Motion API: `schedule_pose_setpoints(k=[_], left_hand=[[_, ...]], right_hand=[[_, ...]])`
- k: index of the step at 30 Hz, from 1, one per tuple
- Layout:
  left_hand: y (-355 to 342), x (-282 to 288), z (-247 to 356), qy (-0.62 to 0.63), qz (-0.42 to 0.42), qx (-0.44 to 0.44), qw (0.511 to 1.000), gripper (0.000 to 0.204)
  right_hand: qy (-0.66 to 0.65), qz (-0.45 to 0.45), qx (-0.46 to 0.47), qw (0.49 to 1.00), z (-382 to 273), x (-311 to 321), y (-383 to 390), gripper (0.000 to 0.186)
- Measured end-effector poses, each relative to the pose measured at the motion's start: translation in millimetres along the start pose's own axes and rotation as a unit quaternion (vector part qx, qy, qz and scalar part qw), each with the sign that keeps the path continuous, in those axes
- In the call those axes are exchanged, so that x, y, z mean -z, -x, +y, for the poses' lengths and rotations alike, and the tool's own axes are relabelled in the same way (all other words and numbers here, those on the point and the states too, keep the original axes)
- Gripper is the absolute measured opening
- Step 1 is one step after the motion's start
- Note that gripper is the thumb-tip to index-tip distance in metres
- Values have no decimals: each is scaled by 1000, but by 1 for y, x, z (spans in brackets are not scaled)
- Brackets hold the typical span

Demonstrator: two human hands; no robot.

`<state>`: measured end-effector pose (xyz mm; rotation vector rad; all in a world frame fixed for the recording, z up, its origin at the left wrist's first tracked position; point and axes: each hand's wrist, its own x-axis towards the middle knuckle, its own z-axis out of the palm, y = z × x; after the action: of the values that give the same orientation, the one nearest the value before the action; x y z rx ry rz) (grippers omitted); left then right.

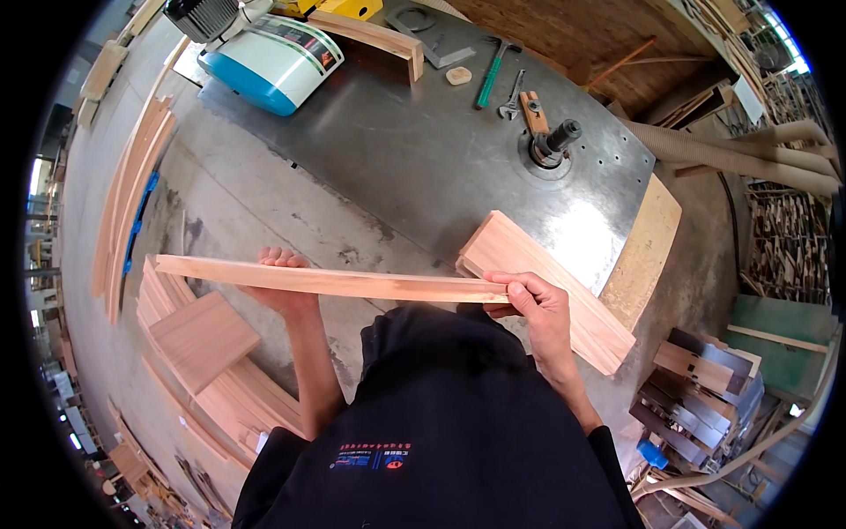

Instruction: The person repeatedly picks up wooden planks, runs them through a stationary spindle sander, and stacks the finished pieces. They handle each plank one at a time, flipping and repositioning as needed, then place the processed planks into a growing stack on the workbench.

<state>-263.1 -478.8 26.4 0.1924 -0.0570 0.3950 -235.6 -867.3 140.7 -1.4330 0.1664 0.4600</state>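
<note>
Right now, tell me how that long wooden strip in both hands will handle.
The long wooden strip probably stays stiff: it spans left hand to right hand with little sag. It looks light, since a few fingers pinch it. Being flat-sided, it seems unlikely to roll.

A grey metal machine table (423,150) carries a spindle (555,141) near its right edge. Just beside the spindle lie a small wooden block (531,112) and a wrench (511,97); a green-handled hammer (492,75) lies near the far edge. A white and blue motor housing (269,57) sits at the far left corner. 1 stack of boards (546,286) overhangs the near right corner. Curved wooden strips (132,185) lie on the floor to the left.
</note>
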Motion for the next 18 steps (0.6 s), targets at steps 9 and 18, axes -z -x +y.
schedule_pose_setpoints(k=[9, 18], left_hand=[[-1, -17, -11, -28, 150, -59, 987, 69], [-12, -30, -14, -98, 237, -141, 956, 72]], right_hand=[[-84, 29, -56, 994, 36, 16, 7, 25], [-140, 0, -63, 988, 70, 8, -23, 20]])
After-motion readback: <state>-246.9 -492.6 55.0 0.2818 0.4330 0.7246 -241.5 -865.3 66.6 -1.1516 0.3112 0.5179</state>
